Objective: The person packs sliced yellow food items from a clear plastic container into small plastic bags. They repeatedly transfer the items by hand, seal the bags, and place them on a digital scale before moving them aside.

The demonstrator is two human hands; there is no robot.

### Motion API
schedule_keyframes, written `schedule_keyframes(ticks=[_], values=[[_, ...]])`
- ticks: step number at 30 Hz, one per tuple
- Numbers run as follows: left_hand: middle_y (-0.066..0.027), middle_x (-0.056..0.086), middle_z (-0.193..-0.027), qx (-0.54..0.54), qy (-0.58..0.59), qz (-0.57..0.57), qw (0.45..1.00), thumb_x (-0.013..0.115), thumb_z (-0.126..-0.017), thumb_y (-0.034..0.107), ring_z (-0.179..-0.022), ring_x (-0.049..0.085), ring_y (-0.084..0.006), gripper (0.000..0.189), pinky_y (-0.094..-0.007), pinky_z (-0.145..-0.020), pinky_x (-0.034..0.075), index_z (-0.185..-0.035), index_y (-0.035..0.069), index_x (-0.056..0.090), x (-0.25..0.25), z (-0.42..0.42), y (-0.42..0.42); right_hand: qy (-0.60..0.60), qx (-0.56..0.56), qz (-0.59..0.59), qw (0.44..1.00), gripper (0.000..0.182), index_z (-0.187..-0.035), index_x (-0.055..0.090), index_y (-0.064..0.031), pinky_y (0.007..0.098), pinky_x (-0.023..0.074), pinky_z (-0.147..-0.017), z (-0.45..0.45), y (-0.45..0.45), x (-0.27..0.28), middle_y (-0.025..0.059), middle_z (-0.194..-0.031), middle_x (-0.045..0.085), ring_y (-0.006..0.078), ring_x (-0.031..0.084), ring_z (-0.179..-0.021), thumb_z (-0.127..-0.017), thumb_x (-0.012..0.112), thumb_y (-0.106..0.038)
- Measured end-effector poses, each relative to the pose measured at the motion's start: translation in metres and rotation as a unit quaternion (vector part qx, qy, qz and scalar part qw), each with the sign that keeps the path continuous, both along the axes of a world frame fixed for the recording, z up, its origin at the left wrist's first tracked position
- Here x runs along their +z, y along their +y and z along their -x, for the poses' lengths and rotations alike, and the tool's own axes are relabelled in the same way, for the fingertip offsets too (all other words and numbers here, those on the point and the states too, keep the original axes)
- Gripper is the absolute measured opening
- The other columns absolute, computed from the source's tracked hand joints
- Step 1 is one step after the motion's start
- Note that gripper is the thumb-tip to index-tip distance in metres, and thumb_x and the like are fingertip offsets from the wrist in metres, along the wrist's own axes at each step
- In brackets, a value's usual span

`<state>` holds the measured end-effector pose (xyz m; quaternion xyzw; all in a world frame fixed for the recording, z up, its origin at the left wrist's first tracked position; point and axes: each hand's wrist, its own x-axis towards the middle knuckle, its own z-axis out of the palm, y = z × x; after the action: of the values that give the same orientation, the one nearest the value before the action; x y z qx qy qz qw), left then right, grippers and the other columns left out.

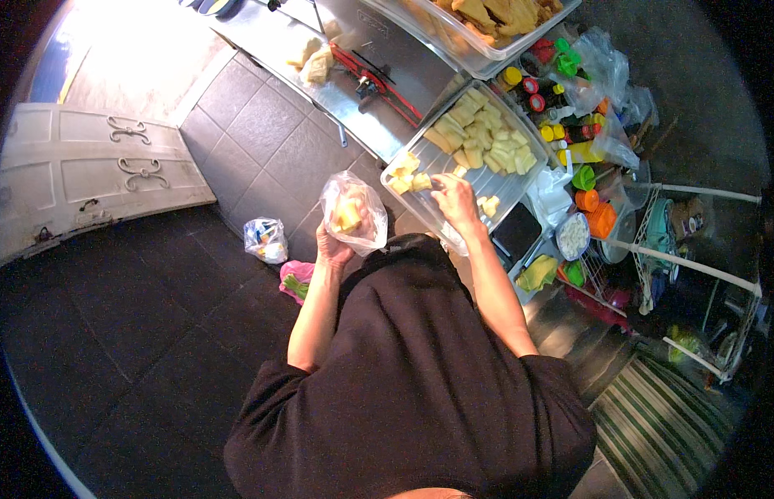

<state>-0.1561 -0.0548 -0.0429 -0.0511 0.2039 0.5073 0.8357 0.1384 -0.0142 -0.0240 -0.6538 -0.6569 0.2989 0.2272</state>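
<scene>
My left hand holds up a transparent plastic bag from below and the left. Yellow food chunks show through its film. Over a shallow transparent plastic tub, my right hand reaches down with bent fingers. Its fingertips are at a small group of yellow chunks by the tub's left corner; whether they pinch one is too small to tell. A larger heap of pale yellow chunks fills the tub's far part. A few bits lie near my right wrist.
A red-framed tool and filled bags lie on the metal table. Behind stands a tub of brown pieces. Bottles, a dark tray and a white bowl crowd the right. A knotted bag is at left.
</scene>
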Motion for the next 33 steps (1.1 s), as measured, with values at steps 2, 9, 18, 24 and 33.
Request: schedule_keyframes(ticks=[2, 9, 18, 24, 33], values=[[-0.0129, 0.061, -0.125, -0.012, -0.034, -0.013, 0.999, 0.077, -0.076, 0.038, -0.109, 0.061, -0.0289, 0.069, -0.0471, -0.097, 0.050, -0.132, 0.006, 0.053, 0.003, 0.000, 0.001, -0.063, 0.032, -0.035, 0.997, 0.038, -0.111, 0.066, -0.0040, 0.0369, 0.0531, -0.086, 0.012, 0.004, -0.008, 0.0134, -0.113, 0.065, 0.0303, 0.065, -0.099, -0.075, 0.073, -0.007], [-0.0122, 0.062, -0.125, -0.005, -0.063, 0.019, 0.998, 0.079, -0.075, 0.029, -0.110, 0.062, -0.0282, 0.064, -0.0465, -0.099, 0.051, -0.131, 0.008, 0.056, 0.003, 0.005, 0.000, -0.152, 0.081, 0.003, 0.985, 0.034, -0.106, 0.062, -0.0054, 0.0448, 0.0525, -0.083, 0.017, 0.005, -0.010, 0.0114, -0.110, 0.061, 0.0332, 0.059, -0.102, -0.075, 0.073, -0.013], [-0.0184, 0.060, -0.121, 0.007, 0.025, 0.015, 1.000, 0.074, -0.076, 0.044, -0.104, 0.062, -0.0331, 0.073, -0.0526, -0.095, 0.048, -0.133, 0.006, 0.051, 0.002, 0.006, -0.005, -0.087, -0.019, -0.066, 0.994, 0.047, -0.109, 0.060, -0.0069, 0.0505, 0.0490, -0.086, 0.037, 0.028, -0.020, 0.0133, -0.109, 0.060, 0.0348, 0.056, -0.106, -0.074, 0.075, -0.034], [-0.0190, 0.060, -0.122, 0.002, 0.044, 0.022, 0.999, 0.074, -0.075, 0.045, -0.106, 0.062, -0.0332, 0.074, -0.0532, -0.095, 0.048, -0.134, 0.006, 0.051, 0.007, 0.004, -0.003, -0.146, -0.059, 0.108, 0.982, 0.061, -0.117, 0.058, -0.0039, 0.0569, 0.0427, -0.098, 0.066, 0.054, 0.001, 0.0161, -0.123, 0.054, 0.0372, 0.048, -0.121, -0.072, 0.073, -0.043], [-0.0170, 0.058, -0.127, 0.029, 0.037, 0.030, 0.998, 0.077, -0.076, 0.041, -0.111, 0.060, -0.0313, 0.074, -0.0490, -0.099, 0.049, -0.135, 0.004, 0.050, 0.002, 0.002, 0.000, -0.172, -0.074, 0.122, 0.975, 0.050, -0.111, 0.061, -0.0069, 0.0567, 0.0460, -0.093, 0.046, 0.062, -0.035, 0.0141, -0.118, 0.061, 0.0349, 0.053, -0.119, -0.073, 0.072, -0.038]])
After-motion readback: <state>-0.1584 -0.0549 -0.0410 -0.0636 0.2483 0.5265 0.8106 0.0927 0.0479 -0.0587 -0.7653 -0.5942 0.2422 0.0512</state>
